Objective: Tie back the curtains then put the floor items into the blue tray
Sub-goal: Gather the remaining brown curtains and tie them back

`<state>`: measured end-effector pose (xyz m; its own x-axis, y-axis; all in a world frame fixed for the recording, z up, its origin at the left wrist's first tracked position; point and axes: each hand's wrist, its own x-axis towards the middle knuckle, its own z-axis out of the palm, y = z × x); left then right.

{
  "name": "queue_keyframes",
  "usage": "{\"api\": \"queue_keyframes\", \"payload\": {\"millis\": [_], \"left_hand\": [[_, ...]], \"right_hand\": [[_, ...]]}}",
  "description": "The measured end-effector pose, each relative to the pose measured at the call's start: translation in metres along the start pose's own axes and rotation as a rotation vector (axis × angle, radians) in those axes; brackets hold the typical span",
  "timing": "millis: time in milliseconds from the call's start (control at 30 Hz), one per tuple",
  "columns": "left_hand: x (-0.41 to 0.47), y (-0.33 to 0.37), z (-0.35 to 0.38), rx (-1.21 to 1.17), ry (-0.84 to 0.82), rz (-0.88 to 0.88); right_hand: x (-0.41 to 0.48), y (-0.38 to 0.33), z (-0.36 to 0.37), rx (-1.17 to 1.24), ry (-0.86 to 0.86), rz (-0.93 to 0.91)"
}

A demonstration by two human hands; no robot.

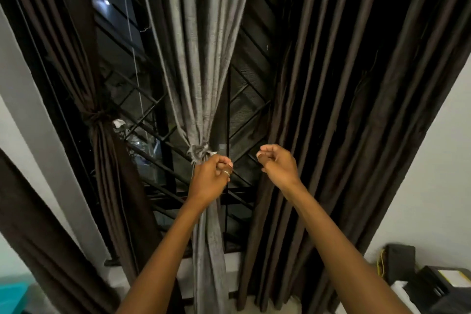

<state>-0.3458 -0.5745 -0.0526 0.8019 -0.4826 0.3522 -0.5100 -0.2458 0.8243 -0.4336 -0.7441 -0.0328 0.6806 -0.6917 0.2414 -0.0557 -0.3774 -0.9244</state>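
Four curtains hang here: one grey curtain [201, 64] and three dark brown ones. Two of them carry a tied knot, the grey knot [200, 151] and a brown knot [95, 116]. Two hands show, plus one ring [225, 173].

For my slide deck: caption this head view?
Left hand by the knotted grey fabric curtain; right hand empty.

Left hand [212, 176]: raised, fingers curled into a loose fist, ring on one finger.
Right hand [276, 162]: raised, fingers curled, fingertips pinched together.
Arms: both outstretched upward.
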Motion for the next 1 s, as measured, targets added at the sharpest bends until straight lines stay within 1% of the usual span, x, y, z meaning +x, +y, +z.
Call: {"api": "queue_keyframes", "payload": {"millis": [100,200,433,533,633,733,800,900,1000], "left_hand": [[0.0,0.024,0.03,0.057,0.019,0.012],[0.005,0.048,0.054,0.053,0.054,0.022],[0.027,0.101,0.085,0.13,0.069,0.041],[0.039,0.115,0.092,0.172,0.129,0.031],[0.05,0.13,0.101,0.207,0.226,0.03],[0.061,0.141,0.11,0.248,0.32,0.019],[0.069,0.143,0.113,0.269,0.342,0.009],[0.081,0.134,0.113,0.26,0.327,0.058],[0.085,0.12,0.107,0.188,0.311,0.126]], "right_hand": [[0.01,0.003,-0.033,-0.005,0.022,-0.049],[0.018,0.004,-0.062,-0.019,0.066,-0.097],[0.028,0.006,-0.097,0.026,0.133,-0.133],[0.03,0.002,-0.103,-0.003,0.177,-0.176],[0.035,-0.005,-0.107,-0.037,0.236,-0.245],[0.043,-0.012,-0.107,-0.097,0.231,-0.33],[0.05,-0.015,-0.103,-0.136,0.224,-0.361],[0.06,-0.019,-0.095,-0.271,0.257,-0.331],[0.068,-0.024,-0.086,-0.381,0.287,-0.204]]}}
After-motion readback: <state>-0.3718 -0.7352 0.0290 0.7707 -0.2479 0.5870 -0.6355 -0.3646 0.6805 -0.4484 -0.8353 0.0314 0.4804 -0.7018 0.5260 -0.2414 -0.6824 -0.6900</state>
